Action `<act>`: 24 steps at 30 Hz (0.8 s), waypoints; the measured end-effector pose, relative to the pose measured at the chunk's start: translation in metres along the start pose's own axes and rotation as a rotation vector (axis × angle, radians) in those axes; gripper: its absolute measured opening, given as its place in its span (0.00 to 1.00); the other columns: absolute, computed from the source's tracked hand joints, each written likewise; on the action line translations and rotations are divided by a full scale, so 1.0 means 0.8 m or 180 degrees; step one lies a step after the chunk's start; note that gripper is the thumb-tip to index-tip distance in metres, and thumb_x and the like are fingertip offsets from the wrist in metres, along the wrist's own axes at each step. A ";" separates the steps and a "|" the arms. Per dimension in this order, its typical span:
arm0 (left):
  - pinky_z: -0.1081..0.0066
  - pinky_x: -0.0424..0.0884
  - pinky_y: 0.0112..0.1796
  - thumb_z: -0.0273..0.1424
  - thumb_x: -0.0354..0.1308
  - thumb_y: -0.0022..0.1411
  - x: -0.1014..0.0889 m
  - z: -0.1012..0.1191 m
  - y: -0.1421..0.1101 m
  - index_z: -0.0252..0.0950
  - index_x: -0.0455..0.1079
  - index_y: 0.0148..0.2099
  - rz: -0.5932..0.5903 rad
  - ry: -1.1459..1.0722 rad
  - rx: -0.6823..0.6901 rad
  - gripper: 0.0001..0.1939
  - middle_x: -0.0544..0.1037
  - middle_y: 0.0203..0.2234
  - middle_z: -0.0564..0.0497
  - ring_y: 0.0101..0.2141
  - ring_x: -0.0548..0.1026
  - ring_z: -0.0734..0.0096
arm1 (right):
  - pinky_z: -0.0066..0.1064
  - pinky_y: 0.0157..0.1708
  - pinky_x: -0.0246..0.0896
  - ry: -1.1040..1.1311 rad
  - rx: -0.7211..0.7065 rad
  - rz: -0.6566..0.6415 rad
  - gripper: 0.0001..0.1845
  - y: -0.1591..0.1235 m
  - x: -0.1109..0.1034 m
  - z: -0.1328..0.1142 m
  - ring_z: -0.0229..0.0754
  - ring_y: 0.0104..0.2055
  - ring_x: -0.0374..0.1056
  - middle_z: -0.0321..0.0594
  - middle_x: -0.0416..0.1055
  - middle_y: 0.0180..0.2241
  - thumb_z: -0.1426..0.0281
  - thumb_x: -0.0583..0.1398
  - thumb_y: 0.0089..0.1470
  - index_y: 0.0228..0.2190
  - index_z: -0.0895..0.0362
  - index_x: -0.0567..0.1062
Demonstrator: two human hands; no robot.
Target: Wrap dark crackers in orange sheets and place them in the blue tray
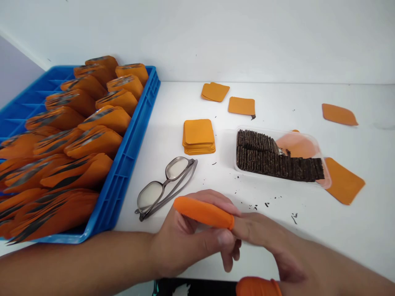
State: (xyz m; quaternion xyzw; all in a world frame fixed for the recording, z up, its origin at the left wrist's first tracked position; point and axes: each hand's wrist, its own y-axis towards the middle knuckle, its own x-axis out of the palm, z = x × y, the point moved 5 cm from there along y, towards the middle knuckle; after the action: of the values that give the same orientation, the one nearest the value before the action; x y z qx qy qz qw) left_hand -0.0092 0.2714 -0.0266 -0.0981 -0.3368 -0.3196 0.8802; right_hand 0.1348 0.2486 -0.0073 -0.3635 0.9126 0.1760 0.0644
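My left hand (188, 250) reaches in from the left near the front edge of the white table. Its thumb and fingers close around the cuff of an orange finger cot (203, 211), which covers the outstretched index finger of my right hand (280, 242). A second orange finger cot (257, 286) covers my right thumb, which is spread away from the index finger. Nothing is gripped in my right hand; some of its other fingers are hidden behind my left hand. Folding glasses (150, 196) lie just beyond my left hand.
A blue tray (131, 160) at left holds many orange packets (106, 119). A stack of orange squares (199, 132) sits mid-table. At right, a clear plastic box (327, 181) contains rows of thin dark squares (265, 164). Loose orange squares (345, 181) and dark crumbs (267, 204) are scattered around.
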 end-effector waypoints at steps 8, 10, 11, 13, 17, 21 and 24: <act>0.79 0.79 0.44 0.37 0.69 0.67 -0.020 0.004 -0.011 0.46 0.83 0.51 0.0713 0.0531 0.0238 0.11 0.82 0.45 0.50 0.39 0.80 0.77 | 0.28 0.41 0.71 0.0287 0.0793 -0.0038 0.11 -0.001 0.005 0.004 0.37 0.36 0.70 0.36 0.78 0.40 0.61 0.62 0.66 0.50 0.46 0.74; 0.80 0.79 0.44 0.37 0.70 0.66 -0.021 0.006 -0.012 0.46 0.84 0.50 0.0772 0.0604 0.0294 0.10 0.81 0.45 0.51 0.39 0.79 0.79 | 0.28 0.40 0.72 0.0346 0.0832 -0.0138 0.08 0.000 0.007 -0.001 0.37 0.36 0.70 0.37 0.78 0.40 0.61 0.62 0.66 0.45 0.48 0.75; 0.80 0.80 0.43 0.37 0.70 0.67 -0.020 0.005 -0.011 0.47 0.84 0.50 0.0710 0.0522 0.0251 0.10 0.81 0.44 0.52 0.38 0.80 0.79 | 0.28 0.40 0.72 0.0359 0.0863 -0.0200 0.08 0.000 0.009 0.000 0.37 0.36 0.70 0.37 0.78 0.40 0.62 0.62 0.65 0.45 0.48 0.75; 0.78 0.81 0.37 0.36 0.69 0.68 -0.013 0.001 -0.007 0.48 0.83 0.50 0.0498 0.0232 0.0083 0.10 0.80 0.40 0.52 0.33 0.80 0.79 | 0.29 0.40 0.72 0.0380 0.0886 -0.0237 0.13 -0.002 0.014 0.005 0.38 0.36 0.70 0.38 0.79 0.40 0.61 0.61 0.66 0.50 0.48 0.76; 0.76 0.82 0.30 0.34 0.68 0.68 0.000 -0.005 -0.002 0.51 0.82 0.52 0.0125 -0.0130 -0.0175 0.11 0.79 0.43 0.52 0.26 0.79 0.83 | 0.32 0.40 0.72 0.0584 0.0663 -0.0048 0.34 -0.011 0.027 0.020 0.41 0.39 0.73 0.41 0.80 0.42 0.62 0.58 0.66 0.70 0.49 0.61; 0.79 0.81 0.29 0.35 0.68 0.68 0.000 -0.010 -0.003 0.52 0.83 0.52 0.0076 -0.0212 -0.0288 0.11 0.76 0.49 0.50 0.31 0.81 0.81 | 0.33 0.44 0.73 0.0843 0.0655 -0.0094 0.38 -0.020 0.037 0.026 0.42 0.45 0.75 0.42 0.80 0.47 0.64 0.57 0.67 0.74 0.46 0.54; 0.82 0.80 0.32 0.35 0.69 0.68 0.001 -0.014 -0.004 0.54 0.81 0.53 -0.0024 -0.0232 -0.0359 0.13 0.77 0.46 0.52 0.32 0.81 0.83 | 0.34 0.43 0.74 0.0905 0.0887 -0.0190 0.42 -0.019 0.038 0.026 0.43 0.43 0.75 0.44 0.81 0.45 0.65 0.60 0.64 0.74 0.51 0.53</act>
State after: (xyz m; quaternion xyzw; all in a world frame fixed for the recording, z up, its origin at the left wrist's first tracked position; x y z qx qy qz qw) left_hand -0.0044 0.2643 -0.0350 -0.1578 -0.3505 -0.3377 0.8592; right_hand 0.1230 0.2261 -0.0383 -0.3992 0.9168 -0.0071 -0.0102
